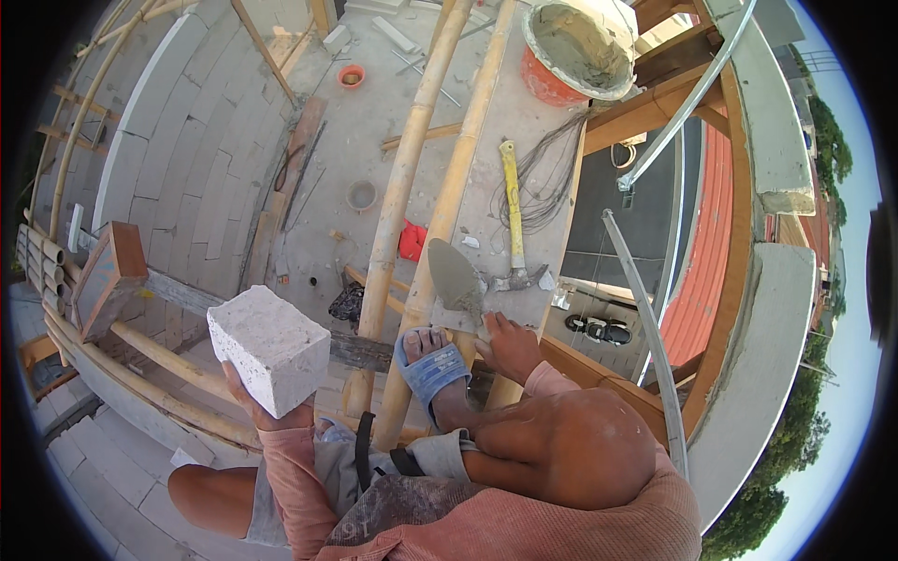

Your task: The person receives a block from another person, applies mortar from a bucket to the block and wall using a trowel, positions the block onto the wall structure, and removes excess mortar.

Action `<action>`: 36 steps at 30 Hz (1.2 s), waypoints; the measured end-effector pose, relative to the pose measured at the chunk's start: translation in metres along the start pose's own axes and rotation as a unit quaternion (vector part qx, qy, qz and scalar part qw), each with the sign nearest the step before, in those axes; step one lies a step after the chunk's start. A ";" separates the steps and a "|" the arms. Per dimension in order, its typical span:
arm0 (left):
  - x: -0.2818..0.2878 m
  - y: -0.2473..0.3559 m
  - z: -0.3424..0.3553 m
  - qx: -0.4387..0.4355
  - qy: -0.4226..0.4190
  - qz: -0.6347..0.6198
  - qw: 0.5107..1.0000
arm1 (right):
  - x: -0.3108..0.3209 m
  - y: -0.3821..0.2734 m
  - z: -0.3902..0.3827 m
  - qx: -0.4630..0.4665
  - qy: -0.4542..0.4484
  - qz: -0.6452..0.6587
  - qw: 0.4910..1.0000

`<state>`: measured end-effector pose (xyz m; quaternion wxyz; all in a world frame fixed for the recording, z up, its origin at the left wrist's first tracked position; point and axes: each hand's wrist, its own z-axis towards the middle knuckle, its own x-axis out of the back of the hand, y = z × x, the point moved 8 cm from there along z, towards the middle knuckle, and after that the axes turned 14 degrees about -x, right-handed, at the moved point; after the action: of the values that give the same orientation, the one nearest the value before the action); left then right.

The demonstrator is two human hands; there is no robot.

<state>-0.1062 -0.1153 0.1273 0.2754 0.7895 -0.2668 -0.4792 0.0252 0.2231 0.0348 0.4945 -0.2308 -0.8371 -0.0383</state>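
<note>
Overhead, left hand (pixel 253 397) is gripping a white block (pixel 268 348) from below, grip closed around its underside, holding it up over the bamboo poles (pixel 398 201). Right hand (pixel 510 344) is clasping the handle of a trowel (pixel 456 278), grip shut on it, its blade lying on the grey board (pixel 486 159). Just beside the trowel a yellow-handled hammer (pixel 514 220) is lying on the same board, with a bucket of mortar (pixel 578 49) sitting at the board's far end. A sandalled foot (pixel 432 360) is resting between the hands.
</note>
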 end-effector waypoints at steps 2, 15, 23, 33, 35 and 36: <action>0.000 0.000 -0.002 0.012 0.001 -0.006 1.000 | 0.018 0.000 -0.003 0.008 0.008 0.064 0.998; 0.033 -0.010 -0.001 -0.002 -0.037 0.009 0.999 | 0.433 0.074 0.113 -0.126 0.363 -0.209 0.899; 0.040 -0.007 -0.008 -0.043 -0.034 0.050 0.997 | 0.416 0.079 0.273 -0.221 0.239 -0.314 0.892; 0.049 -0.019 -0.018 -0.010 0.010 0.056 0.998 | 0.411 0.073 0.298 -0.116 0.161 -0.229 0.953; 0.049 -0.021 -0.016 -0.003 0.010 0.052 0.999 | 0.413 0.100 0.303 -0.135 0.139 -0.201 0.960; 0.047 -0.025 -0.013 -0.004 0.004 0.050 0.999 | 0.417 0.123 0.308 -0.104 0.160 -0.149 0.970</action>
<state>-0.0715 -0.1276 0.0866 0.3035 0.7762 -0.3023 -0.4627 -0.3402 0.5680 0.2106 0.5843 -0.1444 -0.7634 -0.2345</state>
